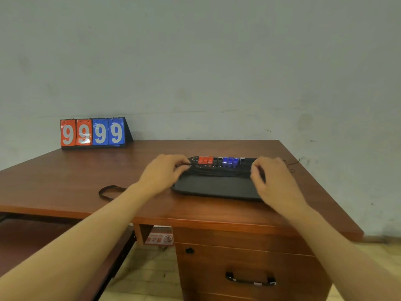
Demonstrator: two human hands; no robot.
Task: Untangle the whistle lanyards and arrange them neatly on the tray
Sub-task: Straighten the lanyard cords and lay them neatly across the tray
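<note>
Presently, black cord lanyards [217, 170] are pinched at both ends by the left hand [165, 170] and right hand [271, 177], stretched across the dark rectangular tray [217, 187] beside red and blue whistles [219, 161]; laying straight is judged next.

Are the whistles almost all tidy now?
Mostly. Red, black and blue whistles sit in a row along the tray's far edge. The left hand and right hand are pinching the black cords straight. One black lanyard lies loose on the desk, left to do.
</note>
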